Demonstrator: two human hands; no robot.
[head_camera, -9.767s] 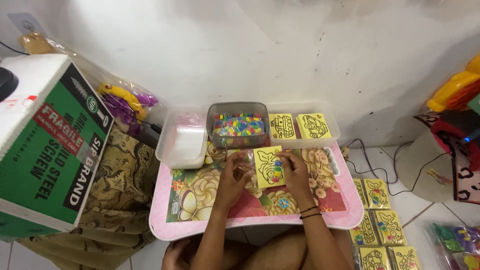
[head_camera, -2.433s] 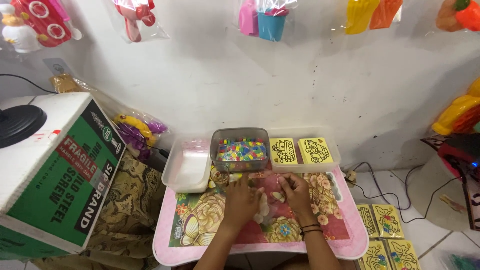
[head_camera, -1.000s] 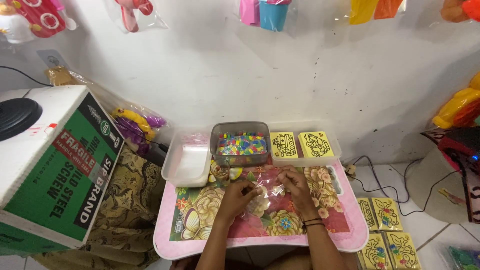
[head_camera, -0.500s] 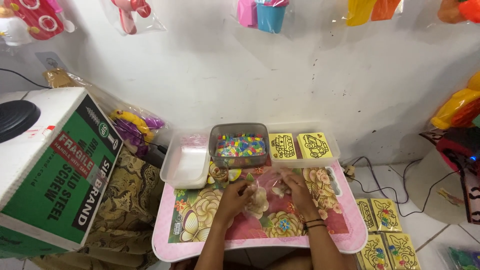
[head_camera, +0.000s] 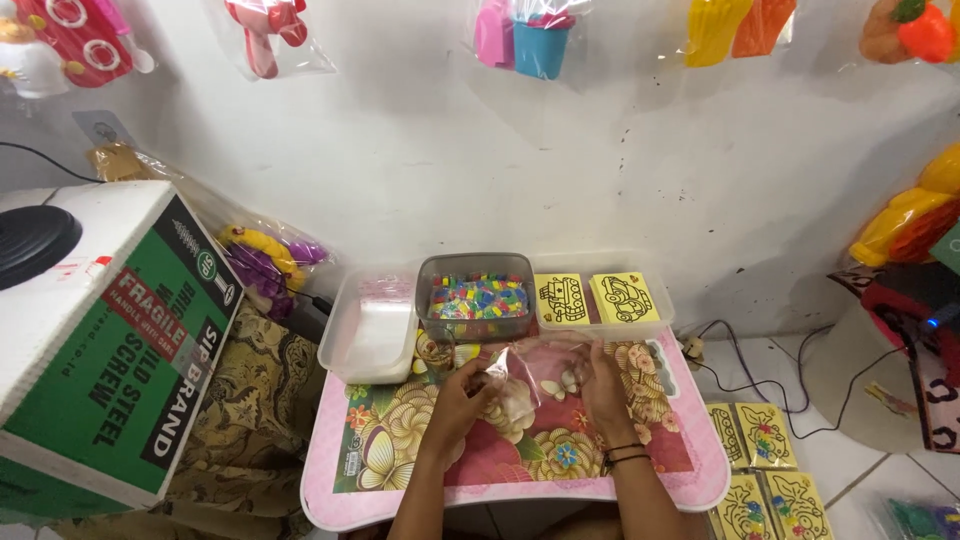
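Your green box (head_camera: 110, 340) stood at far left, beside the pink table (head_camera: 520, 490). On the table's far edge sat a tub (head_camera: 476, 296) of coloured pieces. Over the tabletop, your left hand (head_camera: 462, 400) and right hand (head_camera: 604, 378) each pinched a clear bag (head_camera: 535, 368), fingers closed on its edges.

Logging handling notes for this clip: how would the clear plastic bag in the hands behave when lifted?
The clear plastic bag looks thin and crumpled between the left hand and right hand, so it is probably floppy and very light. Its glossy film may be slippery.
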